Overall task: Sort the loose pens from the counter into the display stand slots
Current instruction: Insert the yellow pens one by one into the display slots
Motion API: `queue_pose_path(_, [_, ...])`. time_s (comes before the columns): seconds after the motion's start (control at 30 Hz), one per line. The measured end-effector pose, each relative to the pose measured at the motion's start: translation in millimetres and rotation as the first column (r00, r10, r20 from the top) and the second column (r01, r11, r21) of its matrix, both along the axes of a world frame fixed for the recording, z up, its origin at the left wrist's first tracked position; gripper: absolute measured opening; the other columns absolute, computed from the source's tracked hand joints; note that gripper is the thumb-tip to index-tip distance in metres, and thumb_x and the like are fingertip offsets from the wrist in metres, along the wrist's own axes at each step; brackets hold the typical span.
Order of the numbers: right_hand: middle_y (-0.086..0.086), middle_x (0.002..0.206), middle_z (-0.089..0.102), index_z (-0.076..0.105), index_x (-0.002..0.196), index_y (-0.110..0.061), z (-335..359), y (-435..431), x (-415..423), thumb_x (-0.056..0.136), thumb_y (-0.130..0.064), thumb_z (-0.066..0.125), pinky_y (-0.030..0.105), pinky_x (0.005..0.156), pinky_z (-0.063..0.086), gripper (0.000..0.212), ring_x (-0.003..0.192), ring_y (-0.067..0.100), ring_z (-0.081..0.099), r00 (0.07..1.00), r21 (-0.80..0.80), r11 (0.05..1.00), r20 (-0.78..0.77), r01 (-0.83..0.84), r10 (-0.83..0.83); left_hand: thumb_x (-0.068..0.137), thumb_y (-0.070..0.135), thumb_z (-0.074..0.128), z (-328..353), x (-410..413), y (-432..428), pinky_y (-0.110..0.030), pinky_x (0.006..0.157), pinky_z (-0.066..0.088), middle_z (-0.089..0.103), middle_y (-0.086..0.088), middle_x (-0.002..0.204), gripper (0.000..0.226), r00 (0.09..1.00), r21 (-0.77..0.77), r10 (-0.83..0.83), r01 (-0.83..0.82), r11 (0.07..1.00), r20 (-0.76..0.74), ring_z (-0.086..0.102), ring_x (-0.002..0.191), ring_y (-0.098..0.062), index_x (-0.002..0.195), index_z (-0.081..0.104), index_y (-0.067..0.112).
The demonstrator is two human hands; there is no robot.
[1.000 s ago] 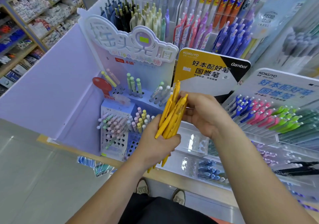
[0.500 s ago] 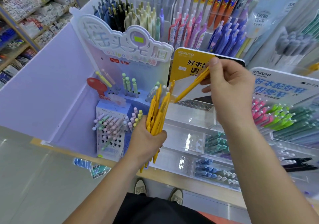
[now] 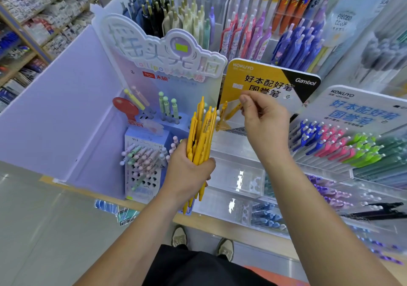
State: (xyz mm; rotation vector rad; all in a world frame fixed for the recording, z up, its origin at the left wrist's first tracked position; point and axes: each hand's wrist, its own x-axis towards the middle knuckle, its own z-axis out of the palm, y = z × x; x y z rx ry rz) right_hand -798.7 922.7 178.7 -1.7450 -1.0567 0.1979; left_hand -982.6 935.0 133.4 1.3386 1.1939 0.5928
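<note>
At a stationery shop's clear display stand (image 3: 237, 151), the right hand (image 3: 264, 118) has lowered one yellow pen (image 3: 231, 112), apparently into a slot, while the left hand (image 3: 189, 171) grips the remaining bundle (image 3: 201, 135).

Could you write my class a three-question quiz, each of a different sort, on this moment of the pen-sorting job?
1. True or false: the left hand grips a bundle of yellow pens.
2. Multiple choice: the right hand pinches a single yellow pen in front of which sign? A) the yellow Kokuyo sign B) the blue-lettered Kokuyo sign C) the purple partition
3. Fill the blank: on the stand at the right, the pens between the blue pens and the green pens are ____.

Key: 1 true; 2 A; 3 pink.
</note>
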Motion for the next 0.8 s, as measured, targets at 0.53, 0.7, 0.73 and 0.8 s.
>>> queue_pose_path(0.53, [-0.01, 0.082, 0.073, 0.071, 0.092, -0.024, -12.9, 14.1, -6.9, 0.095, -0.021, 0.073, 0.033, 0.074, 0.059, 0.004, 0.078, 0.007, 0.069, 0.995, -0.104, 0.995, -0.1, -0.003, -0.008, 0.094, 0.024, 0.079, 9.4, 2.7, 2.4, -0.036, 0.059, 0.06, 0.071, -0.013, 0.072, 0.025, 0.981, -0.142, -0.049, 0.077, 0.987, 0.19, 0.069, 0.062, -0.024, 0.109, 0.062, 0.015])
queue_pose_path(0.7, [-0.003, 0.081, 0.073, 0.078, 0.09, -0.016, -16.3, 16.7, -3.0, 0.096, -0.023, 0.069, 0.045, 0.074, 0.056, 0.013, 0.079, 0.016, 0.067, 0.999, -0.126, 0.992, 0.026, -0.027, 0.03, 0.094, 0.021, 0.078, 9.4, 4.1, 1.8, -0.035, 0.058, 0.059, 0.071, -0.012, 0.071, 0.023, 0.976, -0.158, -0.035, 0.07, 0.985, 0.216, 0.068, 0.061, -0.024, 0.109, 0.062, 0.015])
queue_pose_path(0.73, [-0.003, 0.083, 0.073, 0.079, 0.092, -0.015, -17.1, 17.2, -1.2, 0.096, -0.023, 0.068, 0.046, 0.075, 0.055, 0.014, 0.081, 0.017, 0.067, 0.999, -0.132, 0.991, 0.035, -0.036, 0.041, 0.094, 0.02, 0.078, 9.2, 4.8, 1.6, -0.035, 0.059, 0.059, 0.071, -0.012, 0.071, 0.022, 0.974, -0.162, -0.032, 0.07, 0.984, 0.223, 0.068, 0.061, -0.024, 0.109, 0.062, 0.015])
queue_pose_path(0.8, [-0.005, 0.088, 0.074, 0.08, 0.096, -0.015, -17.4, 16.5, 3.5, 0.097, -0.022, 0.067, 0.043, 0.078, 0.055, 0.015, 0.085, 0.014, 0.067, 0.997, -0.146, 0.987, 0.034, -0.062, 0.067, 0.094, 0.02, 0.078, 9.5, 5.7, 0.9, -0.034, 0.058, 0.058, 0.071, -0.012, 0.071, 0.021, 0.973, -0.16, -0.04, 0.078, 0.984, 0.226, 0.068, 0.06, -0.023, 0.107, 0.062, 0.015])
